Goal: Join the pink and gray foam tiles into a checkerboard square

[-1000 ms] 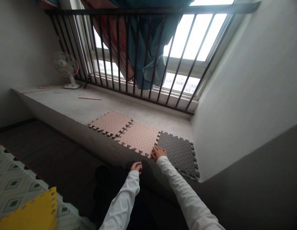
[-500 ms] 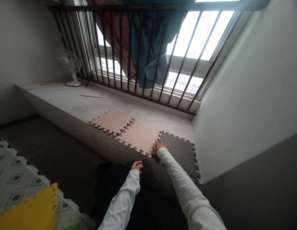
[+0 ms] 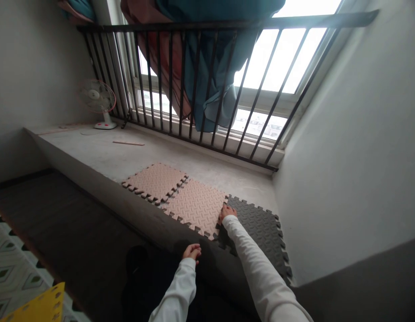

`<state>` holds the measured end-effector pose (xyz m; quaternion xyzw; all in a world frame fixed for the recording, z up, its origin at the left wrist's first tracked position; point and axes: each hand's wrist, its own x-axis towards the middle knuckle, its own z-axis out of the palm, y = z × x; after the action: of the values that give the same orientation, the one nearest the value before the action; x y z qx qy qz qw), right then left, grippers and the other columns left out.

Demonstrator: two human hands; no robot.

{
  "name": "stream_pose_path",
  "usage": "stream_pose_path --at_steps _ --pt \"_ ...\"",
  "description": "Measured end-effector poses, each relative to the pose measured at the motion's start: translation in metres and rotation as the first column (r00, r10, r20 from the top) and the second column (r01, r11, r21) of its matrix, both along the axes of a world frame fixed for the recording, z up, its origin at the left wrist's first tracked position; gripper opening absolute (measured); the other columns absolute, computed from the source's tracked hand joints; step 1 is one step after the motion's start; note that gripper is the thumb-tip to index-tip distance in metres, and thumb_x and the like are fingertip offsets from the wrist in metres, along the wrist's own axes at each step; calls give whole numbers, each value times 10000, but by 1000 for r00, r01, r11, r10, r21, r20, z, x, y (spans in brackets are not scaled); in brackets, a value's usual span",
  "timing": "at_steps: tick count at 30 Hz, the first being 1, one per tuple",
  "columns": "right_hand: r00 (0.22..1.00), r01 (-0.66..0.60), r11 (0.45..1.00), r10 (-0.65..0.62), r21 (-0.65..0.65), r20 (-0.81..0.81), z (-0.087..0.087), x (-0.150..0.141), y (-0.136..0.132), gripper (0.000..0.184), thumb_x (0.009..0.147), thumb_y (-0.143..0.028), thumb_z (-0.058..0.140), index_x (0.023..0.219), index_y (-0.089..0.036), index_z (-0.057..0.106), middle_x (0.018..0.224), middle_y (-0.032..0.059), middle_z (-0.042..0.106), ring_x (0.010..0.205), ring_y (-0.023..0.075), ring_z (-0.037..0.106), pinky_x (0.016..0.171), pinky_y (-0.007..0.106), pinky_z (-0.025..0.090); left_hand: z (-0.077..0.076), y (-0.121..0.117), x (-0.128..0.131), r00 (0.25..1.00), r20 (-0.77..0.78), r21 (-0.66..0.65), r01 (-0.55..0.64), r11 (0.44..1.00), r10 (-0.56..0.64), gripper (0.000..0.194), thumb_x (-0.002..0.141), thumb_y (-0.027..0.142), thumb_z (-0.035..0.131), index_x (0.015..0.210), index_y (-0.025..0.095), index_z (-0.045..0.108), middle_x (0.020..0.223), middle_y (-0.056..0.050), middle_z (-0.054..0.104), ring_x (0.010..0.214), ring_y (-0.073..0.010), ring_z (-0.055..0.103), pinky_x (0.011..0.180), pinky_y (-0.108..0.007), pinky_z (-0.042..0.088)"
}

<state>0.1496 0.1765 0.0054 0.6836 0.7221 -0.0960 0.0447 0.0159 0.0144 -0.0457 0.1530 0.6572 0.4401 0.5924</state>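
My right hand (image 3: 228, 213) rests on the seam between a pink foam mat tile (image 3: 195, 203) and a dark grey foam mat tile (image 3: 256, 226), fingers bent down against the edges. It does not visibly grasp either tile. My left hand (image 3: 192, 252) hangs in front of the ledge, below the tiles, its fingers loosely curled with nothing seen in them. Another pink foam mat tile (image 3: 156, 181) lies farther left, its toothed edge against the middle tile's; dark gaps show along that joint. The tiles' front edges run along the ledge's edge.
The concrete ledge (image 3: 93, 150) carries a small fan (image 3: 99, 100) and a thin stick (image 3: 128, 143). Black railings (image 3: 182, 80) stand behind it, before a curtained window. A white wall (image 3: 341, 170) rises at the right. A yellow sheet (image 3: 36, 308) lies low left on a patterned surface.
The camera view has tilted, so the scene sits lower in the picture. My right hand has moved slightly up along the seam between the pink and grey tiles. My left hand stays low, similarly curled.
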Motion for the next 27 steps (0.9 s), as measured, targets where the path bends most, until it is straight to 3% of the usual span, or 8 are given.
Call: stream_pose_path --at_steps 3,8,14,21,25,27 --pt "1000 29 1000 -29 10 -9 1 2 12 417 706 -184 418 1120 -143 446 1144 135 527 1122 172 417 978 358 196 -4 3 3 999 45 -4 -4 1000 5 186 606 96 486 738 202 563 831 -27 640 757 -147 592 551 -229 398" --pt "996 82 996 -83 -20 -28 -2 11 31 501 718 -212 385 1215 -155 360 1318 118 360 1233 161 269 990 366 182 -10 10 7 997 79 -16 -1 1000 2 172 591 114 504 729 198 564 810 -27 640 713 -138 591 537 -219 378" --pt "999 41 999 -41 24 -2 -6 13 45 431 747 -241 342 1159 -146 421 1180 122 507 1177 162 351 1001 383 132 -13 17 3 994 102 -41 -44 998 48 159 597 123 499 718 207 561 790 -13 648 708 -127 597 541 -209 380" --pt "994 103 994 -102 -38 24 -3 12 72 413 750 -255 353 1144 -158 433 1253 118 440 1210 176 302 981 417 153 -17 21 6 989 129 -85 -63 994 74 171 643 89 442 729 193 548 773 -19 649 653 -108 592 513 -204 384" --pt "992 92 995 -88 -40 93 11 -11 74 369 744 -241 401 1100 -172 472 1146 130 528 1124 235 404 909 459 245 -18 24 7 986 129 -95 -94 991 106 167 634 84 449 716 189 551 748 -23 648 638 -114 592 505 -207 378" --pt "997 -9 999 12 -43 71 20 -38 69 349 751 -250 413 1089 -194 478 1125 116 544 1066 240 456 843 421 321 -21 26 10 985 133 -106 -95 990 109 161 622 82 456 702 189 546 727 -19 643 625 -116 590 488 -204 373"
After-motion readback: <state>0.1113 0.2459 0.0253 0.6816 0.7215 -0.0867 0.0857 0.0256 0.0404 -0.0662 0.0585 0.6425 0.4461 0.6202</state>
